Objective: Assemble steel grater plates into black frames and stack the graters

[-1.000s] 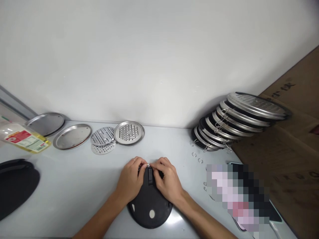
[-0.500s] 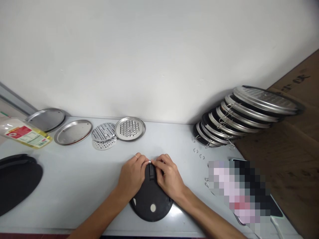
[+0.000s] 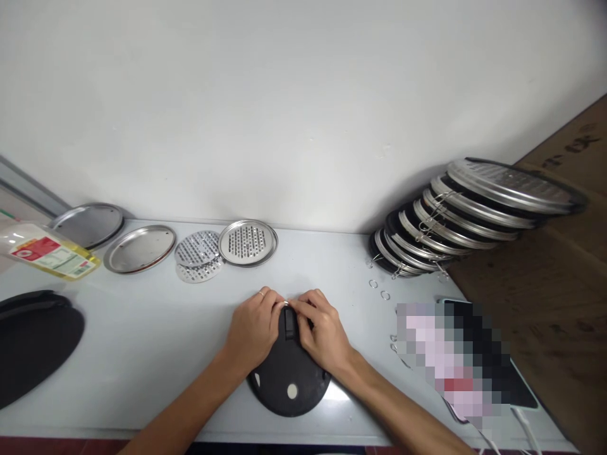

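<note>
A black round disc (image 3: 275, 388) with white oval spots and a small raised slot near its far edge lies on the table in front of me. At that far edge, my left hand (image 3: 255, 328) and my right hand (image 3: 322, 332) meet with fingers pinched. Between the fingertips shows a bit of a small shiny metal ring (image 3: 286, 304), mostly hidden. My left hand wears a finger ring. Both palms rest close over the sides of the disc.
Metal grater discs (image 3: 246, 243) and shallow metal plates (image 3: 141, 249) stand along the wall, beside an oil bottle (image 3: 52, 251). A black disc (image 3: 35, 347) lies left. At right are a leaning stack of grater discs (image 3: 455, 215), loose metal rings (image 3: 385, 295), a blurred-out device and a cardboard box (image 3: 535, 278).
The view has shifted very slightly. Both hands stay pinched at the disc's far edge, with only a tiny movement of the fingers.
</note>
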`<state>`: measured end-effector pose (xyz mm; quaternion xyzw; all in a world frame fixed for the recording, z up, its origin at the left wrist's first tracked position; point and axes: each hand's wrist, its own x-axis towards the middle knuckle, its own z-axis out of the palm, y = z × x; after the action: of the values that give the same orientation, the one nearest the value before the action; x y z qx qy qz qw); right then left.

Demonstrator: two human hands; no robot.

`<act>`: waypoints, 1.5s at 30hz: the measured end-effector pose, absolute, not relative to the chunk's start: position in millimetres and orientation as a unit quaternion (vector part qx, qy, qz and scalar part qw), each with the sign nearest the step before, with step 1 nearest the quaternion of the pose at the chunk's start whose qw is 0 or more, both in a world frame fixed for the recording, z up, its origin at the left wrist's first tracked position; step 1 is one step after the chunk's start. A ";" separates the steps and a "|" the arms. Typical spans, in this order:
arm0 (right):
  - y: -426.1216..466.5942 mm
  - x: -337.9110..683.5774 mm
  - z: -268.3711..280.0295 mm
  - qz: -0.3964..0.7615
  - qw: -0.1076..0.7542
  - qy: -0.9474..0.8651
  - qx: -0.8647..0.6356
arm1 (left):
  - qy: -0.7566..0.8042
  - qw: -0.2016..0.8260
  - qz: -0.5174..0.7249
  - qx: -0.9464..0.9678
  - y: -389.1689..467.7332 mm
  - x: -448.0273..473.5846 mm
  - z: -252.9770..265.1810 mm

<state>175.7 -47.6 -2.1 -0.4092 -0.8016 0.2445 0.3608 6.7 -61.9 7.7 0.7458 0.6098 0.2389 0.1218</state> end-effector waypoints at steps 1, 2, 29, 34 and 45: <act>-47.4 175.8 -2.0 0.247 0.359 -0.802 -0.408 | 0.607 0.125 0.243 0.746 -62.5 6.3 7.4; -47.2 175.9 -1.8 0.249 0.358 -0.802 -0.408 | 0.604 0.130 0.248 0.746 -63.0 5.9 7.1; -45.2 176.5 -0.1 0.251 0.340 -0.811 -0.404 | 0.579 0.119 0.269 0.760 -62.8 2.1 1.8; -45.2 175.9 1.0 0.242 0.334 -0.818 -0.401 | 0.575 0.091 0.246 0.775 -62.7 2.0 3.1; -44.3 175.3 4.1 0.229 0.304 -0.836 -0.394 | 0.557 0.070 0.219 0.798 -63.4 0.3 4.3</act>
<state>175.3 -44.3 4.1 -0.3940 -0.8363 0.2295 0.3045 0.3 -63.4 4.3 0.7981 0.5569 0.2192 0.0697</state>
